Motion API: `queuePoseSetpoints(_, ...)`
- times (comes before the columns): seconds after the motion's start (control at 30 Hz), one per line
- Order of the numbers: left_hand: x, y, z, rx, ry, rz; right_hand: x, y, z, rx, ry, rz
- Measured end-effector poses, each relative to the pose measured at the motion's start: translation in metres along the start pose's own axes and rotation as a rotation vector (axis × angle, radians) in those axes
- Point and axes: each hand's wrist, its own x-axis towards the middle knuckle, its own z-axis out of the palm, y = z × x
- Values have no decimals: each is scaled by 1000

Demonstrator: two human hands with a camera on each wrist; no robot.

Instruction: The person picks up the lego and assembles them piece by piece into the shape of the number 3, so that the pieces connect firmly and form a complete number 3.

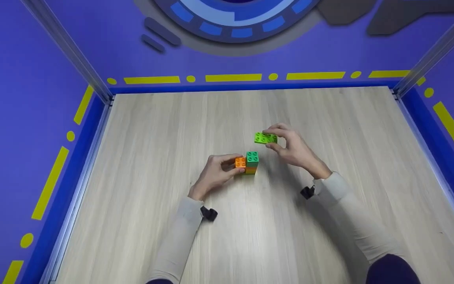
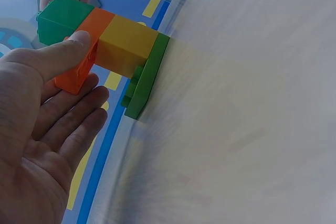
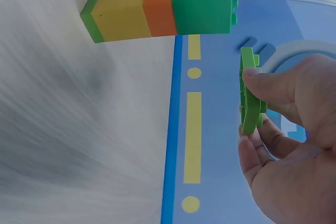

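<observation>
A small stack of toy building bricks stands on the table. Its base is a flat green plate [image 2: 150, 77], under a yellow brick [image 2: 126, 43], an orange brick [image 1: 240, 162] and a dark green brick [image 1: 252, 157] on top. The orange brick juts out to the left, and my left hand [image 1: 214, 173] pinches that end between thumb and fingers. Up and to the right, my right hand [image 1: 293, 149] holds a flat light green plate [image 1: 261, 138] by its right end, studs upward. In the right wrist view this plate stands apart from the dark green brick.
Pale wood-grain table [image 1: 152, 138] surrounds the stack. Blue panels with yellow marks [image 1: 233, 77] rise at the back and both sides, with metal posts [image 1: 69, 51] at the back corners. Each wrist wears a small black device [image 1: 209, 213].
</observation>
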Motion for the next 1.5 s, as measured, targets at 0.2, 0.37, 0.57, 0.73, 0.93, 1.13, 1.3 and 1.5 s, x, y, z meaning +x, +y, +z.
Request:
queuePoseSetpoints(0.2, 1, 0, -1, -17, -2, -4, 1, -6, -1, 4, -4, -15)
queuePoseSetpoints(0.37, 1, 0, -1, -14, -3, -7, 2, -10, -1, 8, -2, -36)
queuePoseSetpoints(0.57, 0, 1, -1, -2, -3, -11, 1, -16, -1, 11, -5, -70)
queuePoseSetpoints(0.73, 1, 1, -1, -4, -5, -12, 0, -19, 1, 4, -9, -89)
queuePoseSetpoints(0.93, 1, 0, 0, -23, 0, 13, 1, -25, 4, 11, -25, -88)
queuePoseSetpoints(1.13, 1, -1, 0, -32, 5, 29, 0, -30, 7, 33, -44, -80)
queuePoseSetpoints(1.3, 1, -1, 0, -14, 1, 30, 0, -33, 11, 35, -54, -99)
queuePoseSetpoints(1.5, 1, 0, -1, 10, -1, 27, 0, -35, 14, 39, -65, -105)
